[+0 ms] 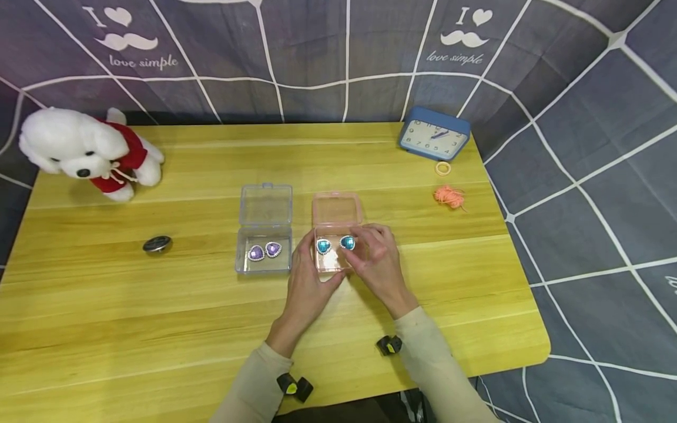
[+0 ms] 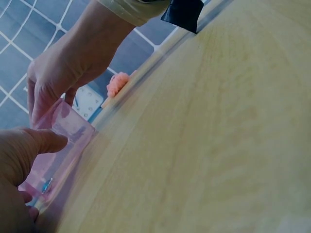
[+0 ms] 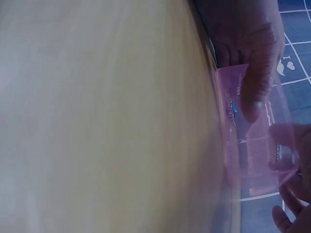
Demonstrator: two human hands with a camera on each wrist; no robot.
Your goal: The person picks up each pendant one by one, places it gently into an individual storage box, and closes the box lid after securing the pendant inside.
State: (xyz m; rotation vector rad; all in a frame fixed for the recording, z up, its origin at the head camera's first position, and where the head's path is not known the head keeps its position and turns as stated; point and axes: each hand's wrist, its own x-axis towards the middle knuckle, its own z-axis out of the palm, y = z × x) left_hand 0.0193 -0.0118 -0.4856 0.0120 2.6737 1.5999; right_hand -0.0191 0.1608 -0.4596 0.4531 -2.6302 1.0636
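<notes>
A small clear pink box (image 1: 337, 210) stands on the table with its lid tilted back. My left hand (image 1: 307, 285) holds it at the left side, thumb along the front wall. Inside at left lies a blue gem (image 1: 323, 246) with a sparkling rim. A second blue gem (image 1: 347, 242) is pinched between the thumb and fingers of my right hand (image 1: 376, 258), over the box's right side. Through the pink wall in the right wrist view, the pinched gem (image 3: 277, 153) shows only its edge. To the left, a clear bluish box (image 1: 265, 205) with lid raised contains two purple gems (image 1: 273, 249).
A dark oval object (image 1: 157, 244) lies on the table at left, in front of a white plush dog (image 1: 84, 150). At the back right are a blue clock (image 1: 435, 134), a pale ring (image 1: 443, 168) and a bundle of coral yarn (image 1: 449, 197). Grey checked cloth (image 1: 312, 53) hangs behind.
</notes>
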